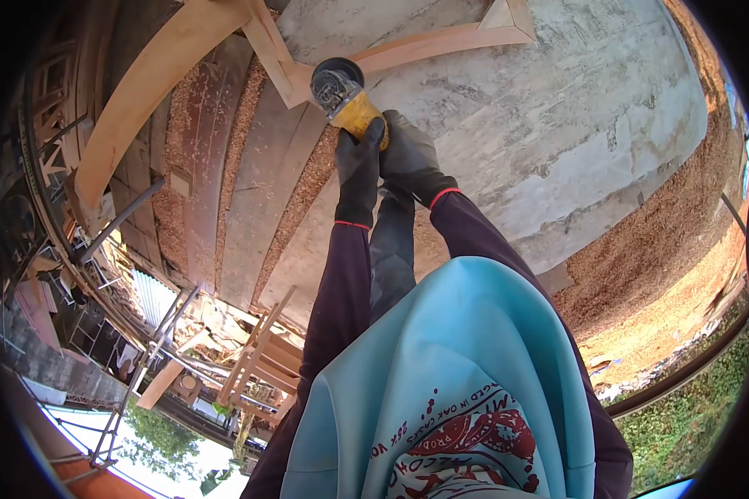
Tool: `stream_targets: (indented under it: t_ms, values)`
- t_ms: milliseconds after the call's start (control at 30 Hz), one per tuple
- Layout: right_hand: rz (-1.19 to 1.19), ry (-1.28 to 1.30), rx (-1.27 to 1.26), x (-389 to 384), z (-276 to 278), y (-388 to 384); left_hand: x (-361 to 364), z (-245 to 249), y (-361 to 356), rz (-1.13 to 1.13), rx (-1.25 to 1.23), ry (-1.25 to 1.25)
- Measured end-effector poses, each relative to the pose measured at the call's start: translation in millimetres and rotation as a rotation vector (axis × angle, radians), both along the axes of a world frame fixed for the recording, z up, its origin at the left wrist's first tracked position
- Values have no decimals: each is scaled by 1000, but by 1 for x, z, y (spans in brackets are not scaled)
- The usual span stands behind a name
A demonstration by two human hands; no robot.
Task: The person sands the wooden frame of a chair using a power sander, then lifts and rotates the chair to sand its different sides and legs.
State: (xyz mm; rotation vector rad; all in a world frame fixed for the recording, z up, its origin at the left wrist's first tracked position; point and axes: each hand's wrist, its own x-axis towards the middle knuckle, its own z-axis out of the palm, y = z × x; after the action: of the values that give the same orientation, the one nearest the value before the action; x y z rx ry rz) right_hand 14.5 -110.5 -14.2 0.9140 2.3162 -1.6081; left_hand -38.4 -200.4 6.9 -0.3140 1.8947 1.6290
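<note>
Floor: grey concrete slab [574, 108], scuffed and streaked.
Sawdust: orange wood shavings [649, 258] banked along the slab's edge.
Timber: loose planks [262, 358] stacked beside a metal frame [154, 349].
Greenery: grass [691, 407] past the shavings.
Light: bright daylight, open air.

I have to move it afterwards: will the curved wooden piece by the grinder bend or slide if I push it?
Probably stiff: the curved wooden piece looks thick and seems joined to another board beside the grinder. It may slide readily, as it lies on fairly smooth concrete with loose wood shavings about.
</note>
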Motion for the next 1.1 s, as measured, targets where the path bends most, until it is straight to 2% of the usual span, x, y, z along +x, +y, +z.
stream_targets:
  t_ms: [100,233,300,367,433,600,767,967,1033,1100]
  values:
    - [-42,-82,17,19,7,35,11,8,42,-73,-13,-46]
    - [-194,-160,-27,52,12,78,31,7,100,-292,-146,43]
    - [-431,20,-161,69,9,92,41,1,123,-405,-151,90]
    - [-499,27,-162,80,-7,109,46,0,148,-477,-196,120]
    - [-584,163,-128,89,-20,123,51,-4,170,-527,-144,160]
    - [-664,94,-124,107,-22,150,63,-3,202,-629,-172,163]
    - [-659,106,-180,112,-24,144,68,-2,194,-579,-135,140]
    - [-498,133,-210,96,-16,107,57,-4,143,-464,-97,109]
    - [-422,137,-261,86,-17,88,51,1,119,-394,-161,91]
    - [-343,47,-199,64,6,78,40,-3,95,-354,-187,73]
